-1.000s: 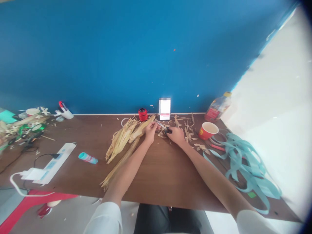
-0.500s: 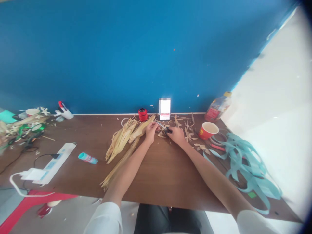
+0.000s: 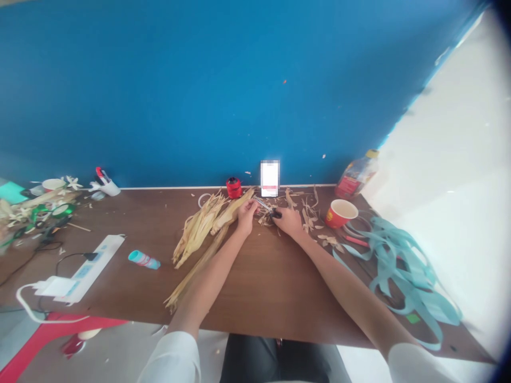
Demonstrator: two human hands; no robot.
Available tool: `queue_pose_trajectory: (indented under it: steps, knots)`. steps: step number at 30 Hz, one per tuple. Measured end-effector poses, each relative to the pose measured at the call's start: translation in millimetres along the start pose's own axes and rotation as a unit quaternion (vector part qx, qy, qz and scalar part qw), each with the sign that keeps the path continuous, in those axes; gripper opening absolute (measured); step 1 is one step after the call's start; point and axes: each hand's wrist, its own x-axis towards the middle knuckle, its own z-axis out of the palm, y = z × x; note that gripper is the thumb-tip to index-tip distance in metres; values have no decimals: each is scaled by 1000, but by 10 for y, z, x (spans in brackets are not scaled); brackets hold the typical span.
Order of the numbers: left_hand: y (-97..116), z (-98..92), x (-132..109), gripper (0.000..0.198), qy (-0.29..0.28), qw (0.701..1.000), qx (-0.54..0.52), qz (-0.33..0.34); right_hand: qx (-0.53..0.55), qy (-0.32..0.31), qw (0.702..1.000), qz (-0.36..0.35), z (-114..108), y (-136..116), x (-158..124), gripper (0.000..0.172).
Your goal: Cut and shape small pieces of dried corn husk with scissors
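My right hand (image 3: pixel 289 220) is closed round the dark handles of a pair of scissors (image 3: pixel 264 204). The metal blades point left, toward my left hand (image 3: pixel 247 214), whose fingers are pinched together by the tips. What that hand pinches is too small to make out. Dried corn husks (image 3: pixel 199 226) lie in a bundle just left of my left hand, one long strip running down beside the forearm. Small husk scraps (image 3: pixel 309 215) are scattered round both hands.
A phone (image 3: pixel 270 180) leans on the blue wall behind my hands, beside a red spool (image 3: pixel 233 188). Rightward are a paper cup (image 3: pixel 341 213), a bottle (image 3: pixel 357 174) and tangled teal ribbon (image 3: pixel 403 266). Leftward lie a blue tube (image 3: pixel 144 259) and a power strip (image 3: pixel 93 268).
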Motion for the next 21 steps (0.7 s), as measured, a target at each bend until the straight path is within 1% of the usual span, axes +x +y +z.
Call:
queue_pose_trajectory:
  steps: [3,8,15,21]
  knots:
    - [3,-1,-3,35,-8,1000,-2,5,2,-1,1000,5,-2,-1,-2,18]
    - [-15,-6,5,34,-14,1000,-2,8,6,6,1000,-14,17,25,9,19]
    - [-58,-25,27,32,-17,1000,-1,10,-5,12,1000,-17,41,38,12,21]
    - [-19,-6,6,30,-17,1000,2,25,-6,15,1000,-10,54,43,18,22]
